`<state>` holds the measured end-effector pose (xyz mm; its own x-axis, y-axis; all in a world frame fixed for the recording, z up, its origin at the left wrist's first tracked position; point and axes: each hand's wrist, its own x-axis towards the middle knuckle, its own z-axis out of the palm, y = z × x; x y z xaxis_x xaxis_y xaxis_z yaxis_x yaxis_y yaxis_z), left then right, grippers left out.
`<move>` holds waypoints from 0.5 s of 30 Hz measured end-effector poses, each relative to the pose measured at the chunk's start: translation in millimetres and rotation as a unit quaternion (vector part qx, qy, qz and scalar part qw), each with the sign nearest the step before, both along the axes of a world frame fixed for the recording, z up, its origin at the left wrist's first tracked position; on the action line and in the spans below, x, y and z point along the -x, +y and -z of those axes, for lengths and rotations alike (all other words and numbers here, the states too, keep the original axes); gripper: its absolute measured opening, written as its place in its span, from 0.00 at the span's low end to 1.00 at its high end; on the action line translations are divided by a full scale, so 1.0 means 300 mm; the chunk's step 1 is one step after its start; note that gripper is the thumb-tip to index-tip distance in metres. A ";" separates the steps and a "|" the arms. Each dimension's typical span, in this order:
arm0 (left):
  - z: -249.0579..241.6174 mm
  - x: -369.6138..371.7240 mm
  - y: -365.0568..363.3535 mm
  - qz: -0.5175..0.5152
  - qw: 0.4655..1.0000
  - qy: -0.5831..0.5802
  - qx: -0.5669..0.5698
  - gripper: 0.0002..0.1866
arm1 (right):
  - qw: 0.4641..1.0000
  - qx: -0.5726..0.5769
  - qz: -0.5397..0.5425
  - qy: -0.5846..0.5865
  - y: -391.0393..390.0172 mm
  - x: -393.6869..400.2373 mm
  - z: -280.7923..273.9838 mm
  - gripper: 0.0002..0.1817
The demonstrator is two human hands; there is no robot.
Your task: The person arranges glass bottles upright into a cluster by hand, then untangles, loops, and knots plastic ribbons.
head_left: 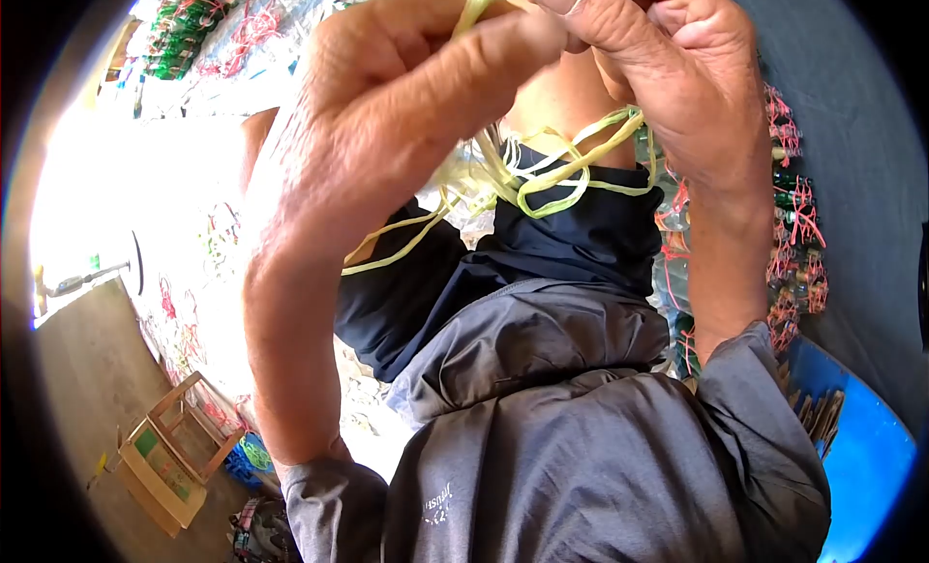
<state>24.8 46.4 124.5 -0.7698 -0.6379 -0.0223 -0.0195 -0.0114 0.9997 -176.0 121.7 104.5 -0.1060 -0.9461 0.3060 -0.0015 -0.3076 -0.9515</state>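
Both of my hands are raised close together at the top of the view. My left hand (426,89) is closed, with a strand of yellow-green plastic twine (477,6) passing between thumb and fingers. Close by, my right hand (668,65) has its thumb and fingers bent together in a pinch; its fingertips are partly cut off by the top edge, so what lies between them is hidden. A loose bundle of yellow twine (556,203) hangs in loops below the hands, over the dark shorts on my lap (571,239).
Green bottles (184,31) bound with string lie at the upper left, near pink string (254,36). More bottles wrapped in pink string (795,215) line the right side. A blue container (866,447) stands at lower right, and a cardboard box (163,471) at lower left.
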 end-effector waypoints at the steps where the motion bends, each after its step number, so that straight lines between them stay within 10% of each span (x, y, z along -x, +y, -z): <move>1: 0.020 -0.020 0.004 -0.028 1.000 0.004 -0.004 0.13 | 0.998 -0.041 -0.021 -0.038 0.009 0.003 -0.016 0.11; 4: 0.034 -0.089 -0.030 -0.240 0.967 0.008 -0.084 0.10 | 0.979 -0.120 -0.091 -0.138 0.040 0.033 -0.023 0.11; 6: 0.008 -0.198 -0.158 -0.020 0.976 0.149 -0.158 0.12 | 0.970 -0.132 -0.121 -0.167 0.053 0.039 0.017 0.12; 9: -0.079 -0.167 -0.121 -0.479 0.857 0.160 -0.103 0.12 | 0.983 -0.172 -0.066 -0.012 0.106 0.096 0.069 0.16; 11: 0.016 -0.427 -0.290 -0.156 0.940 0.282 -0.114 0.17 | 0.982 -0.181 -0.059 0.000 0.115 0.106 0.086 0.16; 15: 0.043 -0.312 -0.166 -0.199 0.955 0.218 0.043 0.17 | 0.980 -0.179 -0.073 0.044 0.090 0.053 0.054 0.15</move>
<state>118.5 -3.5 111.6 -0.3910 -0.8667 0.3098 0.3865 0.1509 0.9099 -191.8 148.7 88.1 0.0502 -0.9977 -0.0464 -0.0696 0.0428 -0.9967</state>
